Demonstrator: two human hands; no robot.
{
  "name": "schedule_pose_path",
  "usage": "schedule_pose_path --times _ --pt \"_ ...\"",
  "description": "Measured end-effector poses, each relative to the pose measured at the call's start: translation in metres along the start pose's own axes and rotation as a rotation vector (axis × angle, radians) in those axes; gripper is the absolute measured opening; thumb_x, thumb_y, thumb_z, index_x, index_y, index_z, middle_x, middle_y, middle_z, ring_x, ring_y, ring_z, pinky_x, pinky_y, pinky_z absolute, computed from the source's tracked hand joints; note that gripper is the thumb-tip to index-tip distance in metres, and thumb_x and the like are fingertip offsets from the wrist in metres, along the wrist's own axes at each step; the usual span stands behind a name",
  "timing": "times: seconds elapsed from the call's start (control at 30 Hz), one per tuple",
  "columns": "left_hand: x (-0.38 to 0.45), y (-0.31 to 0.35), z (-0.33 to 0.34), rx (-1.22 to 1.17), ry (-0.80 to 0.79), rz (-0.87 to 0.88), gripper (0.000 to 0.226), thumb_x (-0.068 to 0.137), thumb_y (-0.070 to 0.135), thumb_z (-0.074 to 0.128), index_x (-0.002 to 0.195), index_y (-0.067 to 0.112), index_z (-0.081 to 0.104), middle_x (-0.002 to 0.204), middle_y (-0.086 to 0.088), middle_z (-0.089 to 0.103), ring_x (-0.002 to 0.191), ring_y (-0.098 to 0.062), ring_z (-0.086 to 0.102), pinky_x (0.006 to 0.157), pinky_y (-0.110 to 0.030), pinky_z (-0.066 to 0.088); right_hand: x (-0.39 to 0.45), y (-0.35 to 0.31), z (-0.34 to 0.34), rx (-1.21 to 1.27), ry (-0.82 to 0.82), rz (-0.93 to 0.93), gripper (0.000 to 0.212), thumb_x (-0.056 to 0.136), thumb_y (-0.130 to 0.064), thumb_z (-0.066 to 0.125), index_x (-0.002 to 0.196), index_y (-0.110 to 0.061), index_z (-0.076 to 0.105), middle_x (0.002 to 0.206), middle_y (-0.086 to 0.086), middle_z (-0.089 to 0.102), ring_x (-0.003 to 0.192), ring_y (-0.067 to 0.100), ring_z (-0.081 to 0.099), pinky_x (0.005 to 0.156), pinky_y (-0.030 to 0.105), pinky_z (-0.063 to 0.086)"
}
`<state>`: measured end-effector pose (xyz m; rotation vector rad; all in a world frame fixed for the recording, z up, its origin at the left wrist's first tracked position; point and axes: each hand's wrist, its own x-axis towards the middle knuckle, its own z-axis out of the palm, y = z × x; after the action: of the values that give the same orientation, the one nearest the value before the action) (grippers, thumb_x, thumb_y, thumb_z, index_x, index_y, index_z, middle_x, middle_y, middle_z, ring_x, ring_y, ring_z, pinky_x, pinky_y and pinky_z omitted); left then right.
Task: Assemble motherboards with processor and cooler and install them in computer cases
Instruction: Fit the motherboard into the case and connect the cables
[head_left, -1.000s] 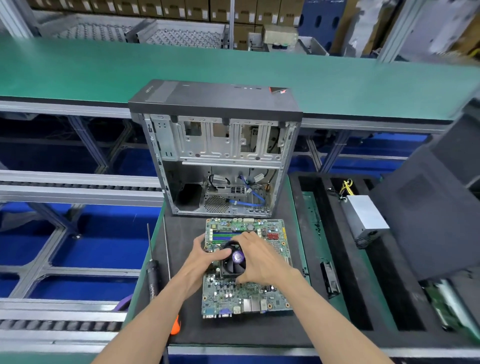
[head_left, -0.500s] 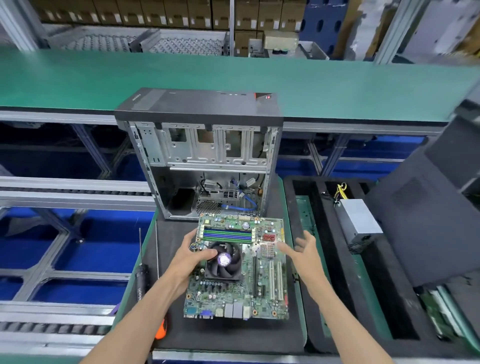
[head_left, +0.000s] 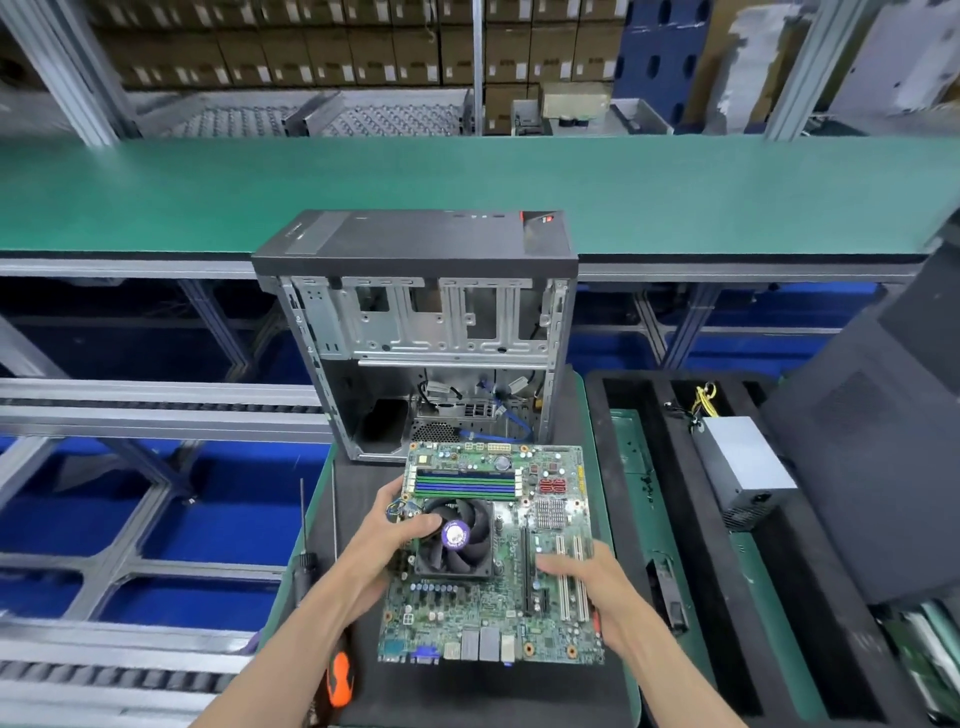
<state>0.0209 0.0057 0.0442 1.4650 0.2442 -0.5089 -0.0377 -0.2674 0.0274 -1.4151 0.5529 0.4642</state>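
Note:
A green motherboard (head_left: 498, 613) with a black cooler fan (head_left: 457, 538) mounted on it is held above the black foam mat (head_left: 363, 483). My left hand (head_left: 384, 540) grips its left edge, thumb lying on the fan. My right hand (head_left: 592, 587) grips the right edge, fingers over the white expansion slots. Just behind the board stands an open computer case (head_left: 421, 332) with a black top panel, bare metal inside and loose blue cables at its bottom.
A screwdriver with an orange and black handle (head_left: 340, 680) and another thin black tool (head_left: 304, 561) lie left of the mat. A foam tray (head_left: 660, 519) on the right holds a silver power supply (head_left: 743, 467). A green conveyor (head_left: 467, 187) runs behind the case.
The board has been lifted off the mat and turned. My right hand left the fan, swung right, and now grips the board's right edge. The view shifted, so the case sits more central.

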Motion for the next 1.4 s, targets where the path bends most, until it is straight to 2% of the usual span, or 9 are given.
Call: schedule_pose_path --times 0.13,0.33,0.47,0.57,0.67,0.77,0.9,1.17,1.4 --pt "0.009 0.015 -0.018 0.022 -0.094 -0.062 0.105 0.048 0.066 0.09 0.138 0.039 0.044 0.134 -0.001 0.063 0.123 -0.025 0.058 0.109 -0.052 0.041 -0.001 0.003 0.012 0.03 0.025 -0.043 0.131 0.04 -0.047 0.093 0.148 -0.011 0.03 0.149 0.008 0.041 0.127 0.023 0.043 0.102 0.045 0.036" --pt "0.044 0.081 -0.035 -0.002 0.132 0.13 0.076 0.085 0.057 0.07 0.145 0.017 0.045 0.138 -0.004 0.057 0.122 -0.015 0.057 0.104 -0.035 0.045 -0.005 0.004 0.023 0.028 0.078 -0.055 0.138 0.041 -0.046 0.09 0.155 -0.012 0.02 0.159 0.01 0.03 0.138 0.025 0.035 0.111 0.051 0.03" --pt "0.071 0.126 -0.023 -0.315 -0.01 0.121 0.09 0.082 0.043 0.075 0.154 0.011 0.031 0.157 -0.013 0.037 0.14 -0.022 0.042 0.116 -0.035 0.035 -0.01 0.006 0.026 0.019 0.112 -0.054 0.139 0.039 -0.046 0.091 0.155 -0.013 0.021 0.157 0.01 0.033 0.138 0.026 0.036 0.109 0.05 0.033" --pt "0.082 0.137 -0.011 -0.655 -0.104 0.083 0.112 0.075 0.035 0.079 0.16 0.014 0.009 0.166 -0.016 0.007 0.152 -0.029 0.018 0.122 -0.04 0.027 -0.017 0.006 0.027 0.018 0.139 -0.017 0.127 0.041 -0.047 0.09 0.148 -0.017 0.029 0.148 0.006 0.039 0.125 0.023 0.04 0.087 0.045 0.042" --pt "0.093 0.14 0.0 -0.894 -0.113 0.073 0.103 0.08 0.017 0.074 0.16 0.012 0.009 0.167 -0.014 -0.002 0.154 -0.03 0.004 0.123 -0.043 0.022 -0.016 0.007 0.022 0.035 0.147 -0.032 0.138 0.038 -0.048 0.091 0.153 -0.014 0.023 0.153 0.007 0.035 0.128 0.021 0.038 0.104 0.043 0.033" --pt "0.106 0.144 0.008 -1.007 -0.148 0.065 0.083 0.078 0.007 0.074 0.151 0.005 0.035 0.162 -0.015 0.023 0.151 -0.03 0.023 0.12 -0.044 0.031 -0.013 0.002 0.017 0.036 0.136 -0.032 0.138 0.039 -0.047 0.091 0.154 -0.011 0.023 0.151 0.008 0.038 0.131 0.022 0.039 0.107 0.04 0.032" --pt "0.119 0.148 0.021 -0.944 -0.207 0.096 0.011 0.086 0.022 0.074 0.093 0.018 0.081 0.127 -0.015 0.067 0.12 -0.032 0.063 0.093 -0.046 0.056 -0.011 -0.007 0.013 0.021 0.099 -0.009 0.112 0.044 -0.043 0.091 0.137 -0.016 0.035 0.129 -0.002 0.047 0.12 0.018 0.045 0.098 0.034 0.033" --pt "0.122 0.142 0.037 -0.912 -0.212 0.106 0.017 0.087 0.025 0.07 0.076 0.016 0.08 0.123 -0.012 0.071 0.112 -0.034 0.068 0.098 -0.057 0.049 0.009 -0.024 0.019 -0.031 0.067 0.028 0.07 0.062 -0.03 0.095 0.114 -0.022 0.05 0.121 -0.003 0.06 0.107 0.007 0.057 0.072 0.023 0.038" --pt "0.108 0.14 0.059 -0.974 -0.218 0.072 0.018 0.085 0.024 0.071 0.074 0.013 0.08 0.123 -0.015 0.07 0.116 -0.039 0.065 0.104 -0.06 0.046 0.017 -0.037 0.013 -0.06 0.066 -0.008 0.084 0.055 -0.035 0.095 0.122 -0.016 0.048 0.123 -0.002 0.058 0.117 0.016 0.055 0.09 0.035 0.038"
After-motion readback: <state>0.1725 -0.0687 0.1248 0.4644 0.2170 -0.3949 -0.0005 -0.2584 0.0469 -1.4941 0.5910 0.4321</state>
